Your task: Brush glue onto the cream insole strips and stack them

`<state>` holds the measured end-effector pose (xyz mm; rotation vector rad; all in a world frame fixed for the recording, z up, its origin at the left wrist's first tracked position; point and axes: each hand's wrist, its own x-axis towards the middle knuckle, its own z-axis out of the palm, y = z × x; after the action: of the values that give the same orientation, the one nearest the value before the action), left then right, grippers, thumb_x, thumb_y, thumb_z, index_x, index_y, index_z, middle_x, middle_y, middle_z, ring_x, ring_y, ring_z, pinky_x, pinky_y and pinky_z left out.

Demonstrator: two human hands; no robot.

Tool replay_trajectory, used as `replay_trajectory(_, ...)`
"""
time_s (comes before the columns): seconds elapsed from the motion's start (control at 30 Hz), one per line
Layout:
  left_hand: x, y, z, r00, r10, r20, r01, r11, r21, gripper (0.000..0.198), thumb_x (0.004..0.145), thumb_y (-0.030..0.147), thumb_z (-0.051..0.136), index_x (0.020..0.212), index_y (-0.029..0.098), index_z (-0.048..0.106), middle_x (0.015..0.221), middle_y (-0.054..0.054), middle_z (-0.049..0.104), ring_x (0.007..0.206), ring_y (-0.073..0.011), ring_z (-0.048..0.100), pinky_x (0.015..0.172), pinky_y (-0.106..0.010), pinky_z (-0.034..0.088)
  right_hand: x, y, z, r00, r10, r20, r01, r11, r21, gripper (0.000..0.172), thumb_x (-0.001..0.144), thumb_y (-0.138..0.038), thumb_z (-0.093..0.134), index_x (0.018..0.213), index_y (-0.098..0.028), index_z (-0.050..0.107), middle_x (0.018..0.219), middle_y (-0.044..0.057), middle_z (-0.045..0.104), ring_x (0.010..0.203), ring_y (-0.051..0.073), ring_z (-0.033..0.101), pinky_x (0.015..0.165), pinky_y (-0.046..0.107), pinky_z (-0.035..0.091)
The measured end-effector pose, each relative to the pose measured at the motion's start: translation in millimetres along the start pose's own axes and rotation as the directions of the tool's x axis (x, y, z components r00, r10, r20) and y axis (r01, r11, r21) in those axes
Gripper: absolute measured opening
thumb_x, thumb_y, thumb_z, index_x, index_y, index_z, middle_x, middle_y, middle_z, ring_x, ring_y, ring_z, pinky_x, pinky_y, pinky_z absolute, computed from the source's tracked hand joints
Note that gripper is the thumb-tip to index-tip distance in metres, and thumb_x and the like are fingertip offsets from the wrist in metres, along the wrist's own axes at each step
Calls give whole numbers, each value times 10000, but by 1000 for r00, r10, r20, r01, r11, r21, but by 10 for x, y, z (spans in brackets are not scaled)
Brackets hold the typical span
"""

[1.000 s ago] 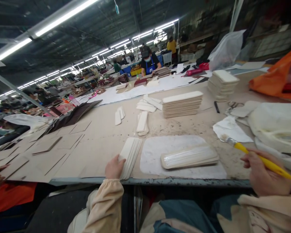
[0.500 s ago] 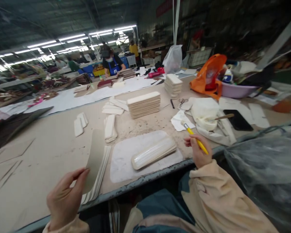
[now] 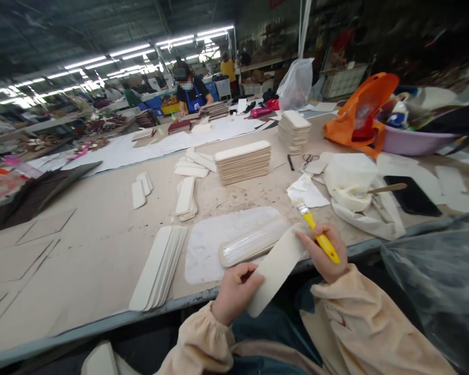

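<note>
My left hand (image 3: pixel 238 289) pinches the lower end of a long, round-cornered cream strip (image 3: pixel 277 268), held tilted over the table's front edge. My right hand (image 3: pixel 326 252) is wrapped round a yellow-handled paintbrush (image 3: pixel 323 244), bristles up and to the left, while its thumb and fingertips touch the strip's upper end. Behind the strip, a glossy, wet-looking strip (image 3: pixel 250 247) lies on top of others on a white sheet (image 3: pixel 203 260). To the left, a fanned row of similar cream strips (image 3: pixel 156 268) reaches the table edge.
A tall stack of strips (image 3: pixel 242 161) stands mid-table, with smaller piles around it. On the right are a white tub (image 3: pixel 352 177) with a wooden stick, a black phone (image 3: pixel 412 195), scissors (image 3: pixel 309 159), an orange bag (image 3: pixel 361 114) and a purple basin (image 3: pixel 418 140). A co-worker (image 3: pixel 193 91) stands across the table.
My left hand has lifted a strip off the fanned row and carried it right, in front of the white sheet. My right hand now touches its far end, still holding the paintbrush.
</note>
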<state>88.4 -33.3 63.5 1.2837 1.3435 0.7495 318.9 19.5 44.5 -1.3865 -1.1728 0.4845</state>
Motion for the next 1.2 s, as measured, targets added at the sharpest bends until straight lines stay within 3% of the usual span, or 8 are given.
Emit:
replay_trajectory(0.1,-86,-123,-143,997,-50,59,59,984,-167,338,745,410,660,933,139,732,797,-53,706,652,-139,582,568,-234,453,60,65,37,998,-17,-57,12,996,-93,380,706,-482,736,818,-221,484,551,-69,427,438,108,369,420,257,314)
replay_trajectory(0.2,-71,-146,-362,991,-110,-73,97,982,-160,381,717,402,673,973,122,716,855,-71,707,682,-147,605,609,-257,499,129,102,132,998,-53,-43,46,989,-141,365,726,-480,717,843,-214,495,573,-63,449,451,109,387,450,258,336)
replay_trajectory(0.3,94,-121,-572,967,-102,-233,88,994,-66,434,688,372,677,1037,115,673,801,-39,669,642,-124,584,595,-252,499,193,103,269,997,-72,-11,70,987,-142,345,755,-480,684,860,-211,495,606,-61,478,470,103,415,494,248,358)
replay_trajectory(0.47,428,-179,-777,941,-83,-329,105,993,50,482,666,340,680,1082,110,602,642,35,582,568,-106,548,553,-233,443,228,94,438,993,-112,21,114,962,-250,309,773,-480,649,849,-213,512,669,-41,525,523,113,465,555,250,379)
replay_trajectory(0.77,567,-320,-818,938,-69,-340,170,946,276,418,692,326,660,1062,137,614,622,23,650,583,-141,609,575,-254,439,257,324,500,987,-118,106,149,921,-361,324,783,-525,613,865,-224,526,669,-25,538,520,142,478,541,265,360)
replay_trajectory(0.93,560,-315,-817,940,-54,-336,185,911,370,419,699,340,648,1071,150,621,649,20,665,634,-156,629,601,-262,437,239,321,512,987,-108,120,148,905,-400,304,800,-520,598,880,-232,539,673,-17,561,537,161,497,556,275,359)
replay_trajectory(1.2,554,-276,-826,962,-5,-274,141,866,479,345,719,402,590,973,186,679,637,24,640,647,-166,604,647,-284,425,261,381,515,977,-113,180,186,862,-472,189,827,-401,547,911,-233,531,780,38,628,713,240,591,650,337,439)
